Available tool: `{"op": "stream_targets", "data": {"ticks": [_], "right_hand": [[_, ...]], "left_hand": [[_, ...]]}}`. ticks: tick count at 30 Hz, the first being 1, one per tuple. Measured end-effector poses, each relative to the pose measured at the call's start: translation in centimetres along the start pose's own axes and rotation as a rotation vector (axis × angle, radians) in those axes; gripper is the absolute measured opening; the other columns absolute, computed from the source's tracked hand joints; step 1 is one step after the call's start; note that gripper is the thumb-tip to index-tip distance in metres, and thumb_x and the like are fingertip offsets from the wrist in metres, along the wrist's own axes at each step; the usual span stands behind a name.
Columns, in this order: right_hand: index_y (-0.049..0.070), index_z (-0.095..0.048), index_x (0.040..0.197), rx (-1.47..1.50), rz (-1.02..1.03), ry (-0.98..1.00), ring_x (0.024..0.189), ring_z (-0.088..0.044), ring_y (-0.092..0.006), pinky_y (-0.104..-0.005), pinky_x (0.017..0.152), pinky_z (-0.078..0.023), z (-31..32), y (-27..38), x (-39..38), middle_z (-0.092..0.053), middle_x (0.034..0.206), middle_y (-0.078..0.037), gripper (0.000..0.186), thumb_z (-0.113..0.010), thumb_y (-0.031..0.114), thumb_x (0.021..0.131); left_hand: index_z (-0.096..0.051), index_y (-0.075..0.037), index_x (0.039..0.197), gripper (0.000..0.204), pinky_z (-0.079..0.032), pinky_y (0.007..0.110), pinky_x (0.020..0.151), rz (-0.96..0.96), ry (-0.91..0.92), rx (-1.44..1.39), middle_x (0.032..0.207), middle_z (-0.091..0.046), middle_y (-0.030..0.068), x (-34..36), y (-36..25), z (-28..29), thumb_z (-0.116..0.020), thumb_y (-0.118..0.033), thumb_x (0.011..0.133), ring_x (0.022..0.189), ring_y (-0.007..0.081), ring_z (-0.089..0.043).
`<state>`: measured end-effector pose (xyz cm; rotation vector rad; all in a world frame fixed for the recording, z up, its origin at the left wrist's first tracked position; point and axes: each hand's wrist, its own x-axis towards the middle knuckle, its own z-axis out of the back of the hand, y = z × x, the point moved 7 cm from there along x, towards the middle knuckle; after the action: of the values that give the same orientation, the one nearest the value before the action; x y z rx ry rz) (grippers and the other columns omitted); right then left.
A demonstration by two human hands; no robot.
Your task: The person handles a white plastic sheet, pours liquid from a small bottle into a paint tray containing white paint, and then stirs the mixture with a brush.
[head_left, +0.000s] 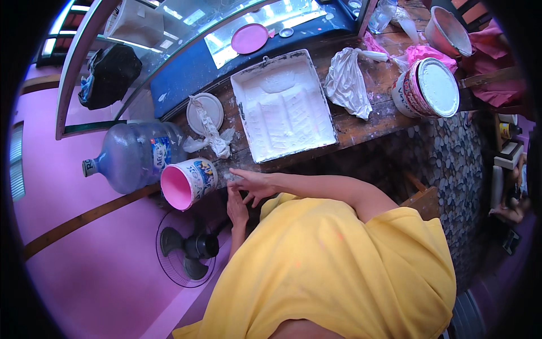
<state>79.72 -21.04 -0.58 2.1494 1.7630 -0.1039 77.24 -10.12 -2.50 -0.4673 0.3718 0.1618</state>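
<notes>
We count one white rectangular paint tray [285, 107], two white-filled paint buckets [427, 87], and one pink-filled plastic bucket [188, 183] lying on its side at the wooden surface's [361, 127] near edge. Our right hand [252, 183], its grip apart and empty, rests on that edge beside the bucket; our left hand [237, 208] hangs just below, fingers loose. Little bare room remains around the tray.

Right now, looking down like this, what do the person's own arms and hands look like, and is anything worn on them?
Both hands are bare: no gloves, rings or watch show on the left hand or the right hand. The forearms are uncovered too. A loose yellow shirt with short sleeves ends near the elbow; a few faint pinkish specks mark its cloth.
</notes>
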Motion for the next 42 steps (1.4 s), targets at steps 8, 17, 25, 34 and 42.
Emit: {"op": "stream_targets", "data": {"ticks": [8, 17, 25, 34, 42], "right_hand": [[0.008, -0.013, 0.138, -0.734, 0.006, -0.481, 0.054, -0.062, -0.0178, -0.0316, 0.062, -0.053, 6.6, -0.3, -11.1, -0.056, 0.107, -0.022, 0.074, -0.050, 0.045, 0.086], [0.002, -0.054, 0.104, -0.663, 0.122, -0.936, 0.059, -0.061, -0.0178, -0.0285, 0.056, -0.050, 18.8, -6.7, -19.7, -0.062, 0.092, -0.011, 0.037, -0.052, 0.034, 0.085], [0.000, -0.057, 0.072, -0.604, 0.035, -1.086, 0.054, -0.060, -0.0162, -0.0294, 0.057, -0.048, 22.6, -7.7, -23.8, -0.062, 0.067, -0.010, 0.030, -0.053, 0.028, 0.082], [0.000, -0.056, 0.084, -0.812, 0.173, -1.347, 0.053, -0.057, -0.0188, -0.0307, 0.051, -0.047, 24.0, -10.4, -25.0, -0.059, 0.064, -0.009, 0.022, -0.065, 0.019, 0.075], [0.002, -0.056, 0.081, -0.578, 0.311, -1.203, 0.048, -0.049, -0.0074, -0.0218, 0.044, -0.039, 21.7, -3.7, -28.6, -0.058, 0.062, -0.004, 0.025, -0.059, 0.027, 0.084]], "left_hand": [[-0.061, -0.010, 0.107, 0.040, -0.042, 0.035, 0.089, 0.310, 0.654, 0.163, 0.108, -0.060, 0.0158, -6.0, 7.9, -7.3, -0.051, -0.039, 0.081, 0.104, 0.0274, -0.056], [-0.059, -0.006, 0.105, 0.032, -0.046, 0.033, 0.079, 0.122, 0.359, -0.119, 0.090, -0.064, 0.0121, 1.1, 4.6, -9.4, -0.054, -0.030, 0.085, 0.089, 0.0218, -0.061], [-0.059, 0.000, 0.059, 0.057, -0.047, 0.029, 0.062, 0.197, 0.545, -0.192, 0.054, -0.059, 0.0077, 1.7, 2.3, -12.6, -0.036, -0.040, 0.092, 0.055, 0.0179, -0.061], [-0.062, -0.002, 0.090, 0.034, -0.049, 0.027, 0.066, 0.330, 0.377, -0.220, 0.076, -0.065, 0.0097, -1.9, 7.7, -13.6, -0.040, -0.027, 0.093, 0.071, 0.0173, -0.063], [-0.066, -0.002, 0.076, 0.062, -0.048, 0.031, 0.062, 0.326, 0.498, -0.143, 0.078, -0.066, 0.0081, -0.5, 11.4, -8.6, -0.029, -0.050, 0.091, 0.069, 0.0184, -0.062]]}}
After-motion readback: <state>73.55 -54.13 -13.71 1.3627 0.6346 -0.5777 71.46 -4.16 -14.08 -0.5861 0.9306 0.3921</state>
